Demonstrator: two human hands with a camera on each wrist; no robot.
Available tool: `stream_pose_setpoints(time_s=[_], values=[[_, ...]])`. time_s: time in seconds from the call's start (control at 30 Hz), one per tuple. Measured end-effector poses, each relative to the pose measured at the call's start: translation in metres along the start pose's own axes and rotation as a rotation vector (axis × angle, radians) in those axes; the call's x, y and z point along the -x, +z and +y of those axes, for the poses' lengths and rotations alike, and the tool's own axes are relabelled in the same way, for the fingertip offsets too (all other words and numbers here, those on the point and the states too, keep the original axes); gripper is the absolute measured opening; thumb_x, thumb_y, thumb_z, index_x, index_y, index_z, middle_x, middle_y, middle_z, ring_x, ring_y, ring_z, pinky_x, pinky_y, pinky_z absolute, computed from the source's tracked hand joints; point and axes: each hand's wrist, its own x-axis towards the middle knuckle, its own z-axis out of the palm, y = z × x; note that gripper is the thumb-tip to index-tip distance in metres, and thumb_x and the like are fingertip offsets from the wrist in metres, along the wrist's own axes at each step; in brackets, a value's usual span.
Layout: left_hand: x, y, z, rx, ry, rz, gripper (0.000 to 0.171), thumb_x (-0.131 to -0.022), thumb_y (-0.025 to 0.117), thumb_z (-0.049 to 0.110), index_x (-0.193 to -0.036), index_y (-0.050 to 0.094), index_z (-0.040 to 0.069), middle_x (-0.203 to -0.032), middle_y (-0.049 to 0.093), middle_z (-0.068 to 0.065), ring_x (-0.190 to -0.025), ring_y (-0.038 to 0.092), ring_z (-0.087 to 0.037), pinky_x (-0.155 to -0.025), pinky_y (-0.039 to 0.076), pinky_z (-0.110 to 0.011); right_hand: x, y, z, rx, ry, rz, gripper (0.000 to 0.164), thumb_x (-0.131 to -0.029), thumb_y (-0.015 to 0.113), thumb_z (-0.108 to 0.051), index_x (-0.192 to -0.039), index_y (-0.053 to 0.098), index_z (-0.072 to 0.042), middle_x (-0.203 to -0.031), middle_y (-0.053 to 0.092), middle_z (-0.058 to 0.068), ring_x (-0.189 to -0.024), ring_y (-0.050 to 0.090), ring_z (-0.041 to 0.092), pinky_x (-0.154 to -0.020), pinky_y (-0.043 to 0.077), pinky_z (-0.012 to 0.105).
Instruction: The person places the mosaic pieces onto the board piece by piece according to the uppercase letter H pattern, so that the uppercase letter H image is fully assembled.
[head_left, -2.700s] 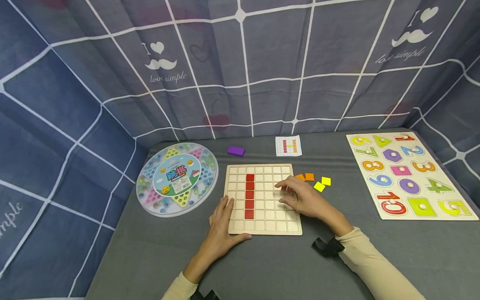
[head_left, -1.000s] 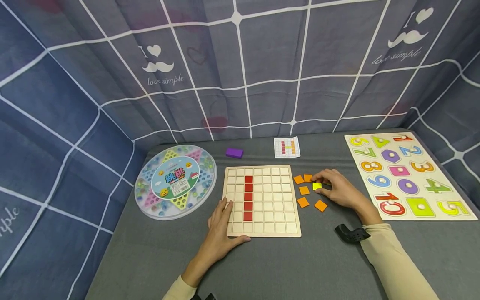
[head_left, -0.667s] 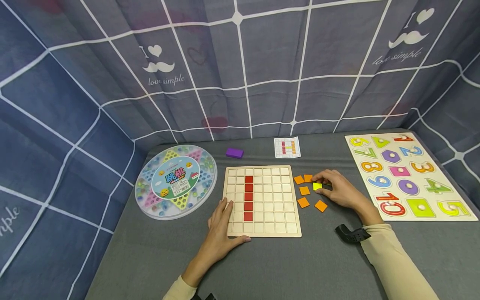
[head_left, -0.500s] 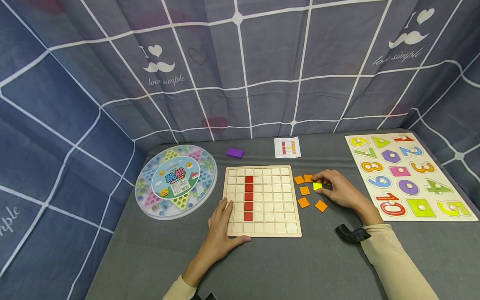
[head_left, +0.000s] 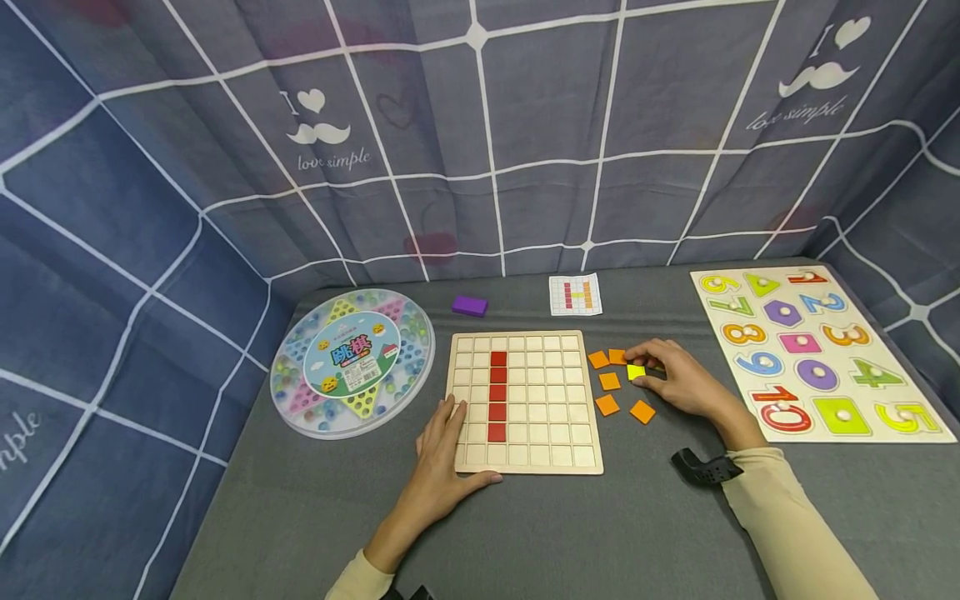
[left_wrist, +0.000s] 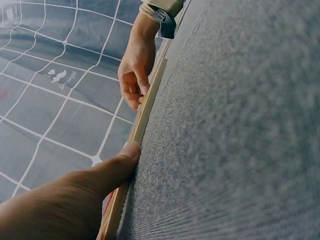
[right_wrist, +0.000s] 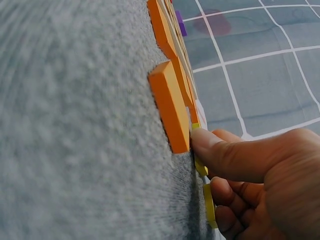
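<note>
My left hand (head_left: 438, 454) rests at the near left corner of a wooden grid board (head_left: 543, 433), fingers along its left edge. In the left wrist view, the thumb (left_wrist: 117, 167) lies against the board's edge. A column of red square tiles (head_left: 497, 392) sits in the grid. Right of the board, my right hand (head_left: 686, 383) pinches a yellow tile (head_left: 635, 372) at table level, between thumb and fingers. A second yellow tile (right_wrist: 209, 205) shows beside the fingers in the right wrist view. Several orange tiles (head_left: 609, 381) lie loose between board and hand.
Behind the board are a purple block (head_left: 469, 306) and a pattern card (head_left: 575, 295). A round marble-game box (head_left: 420, 392) stands at the left. A number-and-shape puzzle board (head_left: 757, 392) lies at the right. A grid-patterned curtain (head_left: 540, 200) closes off the back.
My right hand has moved right, from over the board's right side to the yellow tiles, uncovering more orange tiles. During the last second it barely moves. The left hand stays on the board.
</note>
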Motion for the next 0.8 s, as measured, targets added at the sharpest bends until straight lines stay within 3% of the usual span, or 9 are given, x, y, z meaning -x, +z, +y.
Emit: stream_pose_setpoints(time_s=[0.8], values=[[-0.0005,0.0004,0.0007,0.004,0.002,0.0,0.111,-0.065,0.091,0.037,-0.151,0.032,-0.001,-0.158,0.024,-0.026,-0.144,0.022,-0.048,-0.105,0.02,-0.066,0.0014,-0.0032,-0.0031,-0.003,-0.011,0.019,0.029,-0.085,0.075,-0.005,-0.113,0.068,-0.007,-0.108,0.068,0.007,-0.09,0.052,0.017,-0.078,0.041,0.029]])
